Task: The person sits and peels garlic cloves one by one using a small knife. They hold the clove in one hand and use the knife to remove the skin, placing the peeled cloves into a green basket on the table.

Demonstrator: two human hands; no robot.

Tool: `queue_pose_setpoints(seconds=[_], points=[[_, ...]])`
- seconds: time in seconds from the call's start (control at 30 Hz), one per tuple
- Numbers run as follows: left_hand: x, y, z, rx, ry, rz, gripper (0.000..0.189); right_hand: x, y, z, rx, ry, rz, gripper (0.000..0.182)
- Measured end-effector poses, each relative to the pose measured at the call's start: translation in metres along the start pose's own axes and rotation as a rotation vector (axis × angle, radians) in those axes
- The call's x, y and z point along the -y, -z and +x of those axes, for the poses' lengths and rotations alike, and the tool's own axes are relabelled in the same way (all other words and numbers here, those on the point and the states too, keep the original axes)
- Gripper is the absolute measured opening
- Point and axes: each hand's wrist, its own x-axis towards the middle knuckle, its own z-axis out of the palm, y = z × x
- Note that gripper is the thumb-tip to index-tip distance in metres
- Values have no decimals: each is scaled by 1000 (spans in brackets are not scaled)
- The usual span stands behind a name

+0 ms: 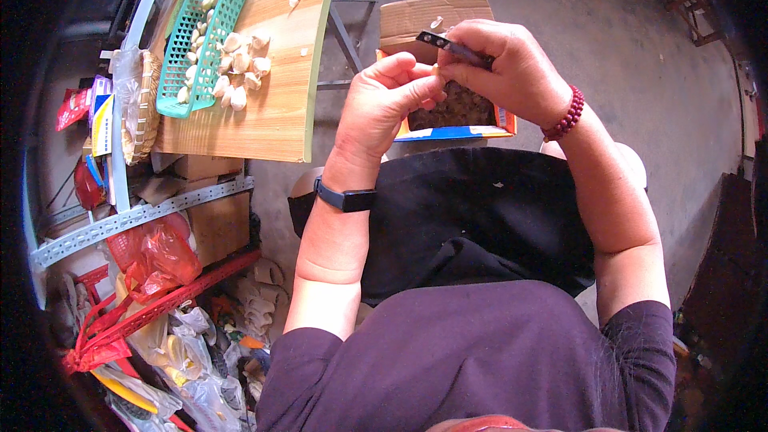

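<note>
My left hand (393, 93) pinches a small pale piece, apparently a garlic clove (436, 69), between thumb and fingertips. My right hand (507, 63) grips a knife-like tool (433, 40) with a black riveted end pointing left; its blade is hidden. The fingertips of both hands meet around the clove, above an open cardboard box (437, 9). Dark scraps (459, 107) lie inside that box. On the wooden table (264, 132) to the left, a loose pile of unpeeled garlic cloves (240, 62) sits beside a green plastic basket (231, 3) holding several peeled-looking cloves (191, 72).
A black cloth (480, 210) covers my lap. Left of me stands a metal shelf frame (150, 210) with a woven basket (144, 108), a cardboard carton (222, 228) and red plastic bags (159, 252). Plastic bags (198, 360) crowd the lower left. A table leg (345, 33) stands behind the table edge.
</note>
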Motion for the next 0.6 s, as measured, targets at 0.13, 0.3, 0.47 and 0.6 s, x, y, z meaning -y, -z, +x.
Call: queue_pose_setpoints(seconds=[0.13,0.3,0.47,0.6], points=[[0,-2,0,3,10,141,23,-3,1,2,41,89,-118,14],[1,-3,1,12,-2,63,21,-7,-3,1,41,119,-155,12],[3,0,2,-22,11,-139,21,2,1,2,40,35,-70,16],[-2,0,2,-21,42,-150,23,-2,2,0,1,30,-61,12]])
